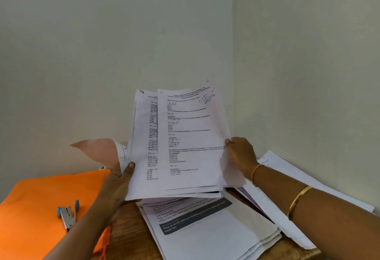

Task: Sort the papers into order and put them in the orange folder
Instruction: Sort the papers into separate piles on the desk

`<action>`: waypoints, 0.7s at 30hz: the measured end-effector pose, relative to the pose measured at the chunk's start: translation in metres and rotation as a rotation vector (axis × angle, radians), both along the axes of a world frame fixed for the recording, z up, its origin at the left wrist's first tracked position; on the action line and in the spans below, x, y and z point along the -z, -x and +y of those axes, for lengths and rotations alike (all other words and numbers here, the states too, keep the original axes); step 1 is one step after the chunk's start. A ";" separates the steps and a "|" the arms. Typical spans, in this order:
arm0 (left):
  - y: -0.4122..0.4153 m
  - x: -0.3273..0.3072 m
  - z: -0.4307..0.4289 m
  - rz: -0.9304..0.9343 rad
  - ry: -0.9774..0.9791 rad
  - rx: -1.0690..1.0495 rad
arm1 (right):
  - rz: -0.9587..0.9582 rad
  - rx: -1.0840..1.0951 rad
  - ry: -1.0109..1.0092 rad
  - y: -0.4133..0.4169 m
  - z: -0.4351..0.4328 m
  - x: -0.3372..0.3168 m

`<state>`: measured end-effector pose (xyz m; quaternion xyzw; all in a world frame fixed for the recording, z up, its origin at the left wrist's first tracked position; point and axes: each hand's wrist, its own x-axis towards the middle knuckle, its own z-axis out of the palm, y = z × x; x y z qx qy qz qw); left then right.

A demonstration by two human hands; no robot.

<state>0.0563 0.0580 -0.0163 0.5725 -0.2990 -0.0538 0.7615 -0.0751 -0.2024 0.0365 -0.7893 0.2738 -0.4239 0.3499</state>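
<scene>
While the sorting looks only part done, the orange folder [37, 202] lies flat on the wooden counter [127, 229] at eight o'clock, with a blue-handled stapler [68, 216] resting on top of it. At five o'clock a loose stack of printed sheets [216, 231] lies on the counter, its corners fanned, and further sheets [287, 173] spread toward three o'clock, close to the wall.

Just beyond, the left hand [119, 183] grips the lower left edge of a raised sheaf of papers [144, 146], thumb on the front. The right hand [240, 157] pinches the right edge of the front sheet [195, 136]; a handwritten 6 shows near its top right corner. I judge the person is reading page marks to order the sheaf.

Next, the front sheet needs pulling free or tucking behind without creasing, and the stapler must come off the folder before it can open.

Behind the sheaf at ten o'clock a pinkish sheet [98, 150] curls up. Open room is scant: corner walls close in at twelve and two o'clock, so free space is mostly above the counter.
</scene>
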 end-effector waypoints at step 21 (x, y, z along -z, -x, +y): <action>0.003 0.002 -0.001 -0.026 -0.072 -0.011 | 0.045 0.426 -0.035 0.126 -0.115 0.004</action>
